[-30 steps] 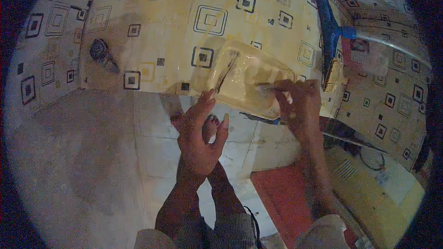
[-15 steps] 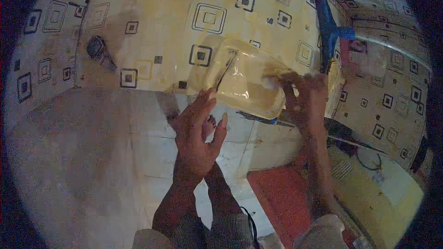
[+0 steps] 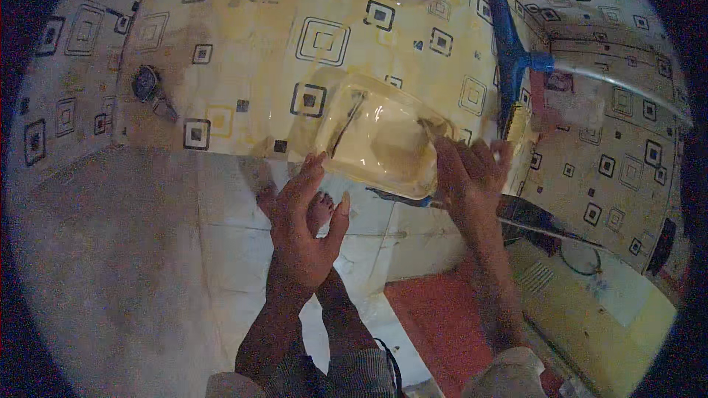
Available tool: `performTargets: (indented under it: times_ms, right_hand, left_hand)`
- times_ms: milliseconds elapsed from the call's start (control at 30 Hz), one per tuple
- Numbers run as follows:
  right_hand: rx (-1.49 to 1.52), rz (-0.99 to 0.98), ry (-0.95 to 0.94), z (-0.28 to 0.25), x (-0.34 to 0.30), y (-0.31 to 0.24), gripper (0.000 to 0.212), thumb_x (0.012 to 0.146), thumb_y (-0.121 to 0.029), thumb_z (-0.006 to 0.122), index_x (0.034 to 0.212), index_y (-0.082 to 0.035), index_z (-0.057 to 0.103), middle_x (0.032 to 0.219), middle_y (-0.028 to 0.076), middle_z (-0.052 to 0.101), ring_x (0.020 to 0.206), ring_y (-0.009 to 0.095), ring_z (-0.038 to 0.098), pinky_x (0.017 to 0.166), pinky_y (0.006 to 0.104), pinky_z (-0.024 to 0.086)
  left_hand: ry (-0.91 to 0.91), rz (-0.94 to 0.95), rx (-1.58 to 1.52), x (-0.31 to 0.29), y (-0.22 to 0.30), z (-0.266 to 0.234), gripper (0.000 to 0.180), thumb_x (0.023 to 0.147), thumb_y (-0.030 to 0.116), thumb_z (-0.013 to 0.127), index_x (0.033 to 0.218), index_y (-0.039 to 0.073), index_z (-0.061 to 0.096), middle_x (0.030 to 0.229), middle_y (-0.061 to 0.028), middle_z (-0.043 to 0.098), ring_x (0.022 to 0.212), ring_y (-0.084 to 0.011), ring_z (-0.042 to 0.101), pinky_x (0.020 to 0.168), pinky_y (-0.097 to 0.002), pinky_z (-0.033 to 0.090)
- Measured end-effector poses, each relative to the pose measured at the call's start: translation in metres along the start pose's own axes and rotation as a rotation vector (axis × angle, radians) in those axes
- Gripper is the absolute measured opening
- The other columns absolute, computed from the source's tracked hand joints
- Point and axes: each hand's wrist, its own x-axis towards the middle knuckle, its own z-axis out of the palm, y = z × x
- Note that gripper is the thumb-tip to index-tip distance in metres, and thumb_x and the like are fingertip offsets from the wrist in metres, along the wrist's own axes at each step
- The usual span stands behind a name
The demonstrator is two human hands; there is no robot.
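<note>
Right hand (image 3: 468, 173) grips one end of a clear plastic container (image 3: 380, 140), held tilted in the air before the patterned tile wall (image 3: 243, 37), above the floor (image 3: 133, 250). Left hand (image 3: 306, 228), fingers spread apart, touches the container's near edge with its fingertips. Blue-handled squeegee (image 3: 509, 66) leans against the wall nearby.

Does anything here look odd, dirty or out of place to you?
Yes. The patterned wall carries brownish-yellow stains around the tap, as if water has run down it. The clear plastic container is tipped on its side in mid-air, the right hand gripping its end and the left hand open under it.
</note>
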Motion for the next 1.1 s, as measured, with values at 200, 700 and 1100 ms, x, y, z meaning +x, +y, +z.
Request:
performTargets:
  times_ms: [200,700,1100]
  right_hand:
    - [0.133,0.001,0.002,0.019,0.032,-0.019,0.036,0.066,-0.01,0.063,0.102,-0.012,0.062,0.094,0.004,0.065,0.078,0.025,0.057,0.077,0.0489,0.037]
    - [0.087,-0.031,-0.033,0.006,-0.001,0.012,0.047,0.055,-0.007,0.069,0.102,-0.011,0.063,0.092,0.003,0.069,0.067,0.019,0.053,0.078,0.0406,0.036]
    - [0.153,-0.16,-0.177,-0.005,-0.007,0.005,0.045,0.053,-0.004,0.067,0.098,-0.012,0.063,0.092,0.003,0.07,0.067,0.018,0.055,0.075,0.0427,0.038]
  left_hand:
    - [-0.064,-0.036,0.016,-0.003,-0.003,-0.001,0.054,0.077,0.009,0.068,0.127,0.002,0.05,0.128,-0.0163,0.053,0.121,-0.0295,0.049,0.102,-0.0387,0.036]
    - [-0.054,0.024,0.061,-0.001,-0.005,0.002,0.05,0.081,0.013,0.068,0.125,0.003,0.047,0.126,-0.0174,0.054,0.119,-0.0319,0.051,0.101,-0.0417,0.038]
    - [-0.064,0.012,0.103,0.004,-0.002,-0.001,0.047,0.08,0.01,0.068,0.123,0.004,0.051,0.123,-0.0159,0.057,0.116,-0.0298,0.053,0.1,-0.0403,0.039]
